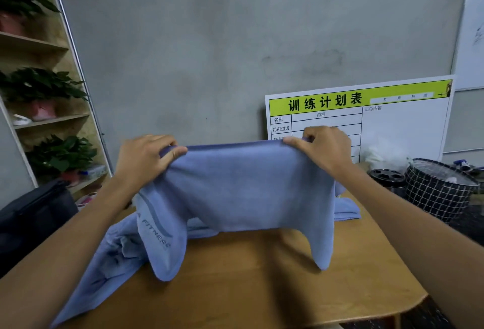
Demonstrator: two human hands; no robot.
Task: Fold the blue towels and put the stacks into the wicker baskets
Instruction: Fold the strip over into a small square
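The left hand's fingers (171,154) are pinching one top corner of the towel (235,187), thumb in front and the rest curled behind; the right hand's fingers (293,141) are pinching the other corner the same way. Between the left hand (146,158) and right hand (327,148) the top edge is running nearly level, while the towel is hanging above the worktop (262,289), its lower ends drooping unevenly.

To fold it well, both corners should probably be kept level and taut, the lower ends laid flat on the worktop, and the top edge brought down to meet them squarely.

An unfolded towel (110,258) is lying at the left, a folded one (345,209) behind at the right. A wire basket (440,192) is standing further right; no wicker baskets are showing.
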